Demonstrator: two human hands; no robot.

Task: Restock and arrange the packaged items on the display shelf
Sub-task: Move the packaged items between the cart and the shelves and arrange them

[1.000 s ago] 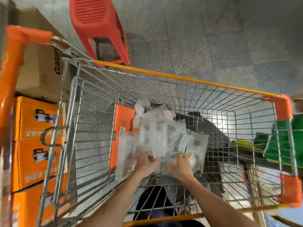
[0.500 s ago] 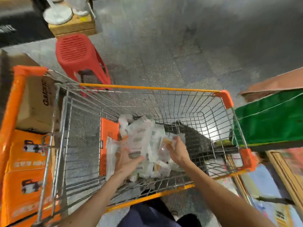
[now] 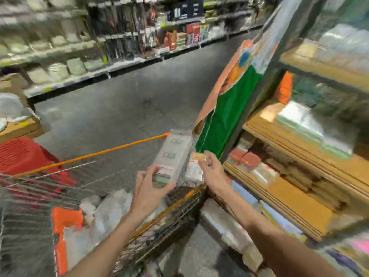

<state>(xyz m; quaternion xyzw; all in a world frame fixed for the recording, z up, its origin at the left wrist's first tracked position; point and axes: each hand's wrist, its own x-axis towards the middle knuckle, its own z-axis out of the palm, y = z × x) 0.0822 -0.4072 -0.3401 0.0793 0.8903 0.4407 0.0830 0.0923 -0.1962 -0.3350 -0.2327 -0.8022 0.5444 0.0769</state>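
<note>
The view is blurred by motion. My left hand (image 3: 148, 188) grips the lower end of a stack of clear packets (image 3: 172, 154), held upright above the cart's right corner. My right hand (image 3: 212, 171) pinches a smaller bundle of clear packets (image 3: 194, 168) just right of that stack. More clear packets (image 3: 108, 214) lie heaped in the wire shopping cart (image 3: 50, 176) below my left arm. The wooden display shelf (image 3: 289, 192) stands to the right, with packaged goods on its tiers.
A red plastic stool (image 3: 22, 154) stands left of the cart. An orange box (image 3: 63, 226) leans inside the cart. A green and orange panel (image 3: 225, 108) covers the shelf's end. Stocked shelving (image 3: 99, 43) lines the far side of the grey aisle floor.
Both hands have lifted packets out of the cart's heap and carried them up and right toward the wooden shelf. My head has turned up from the cart to the aisle.
</note>
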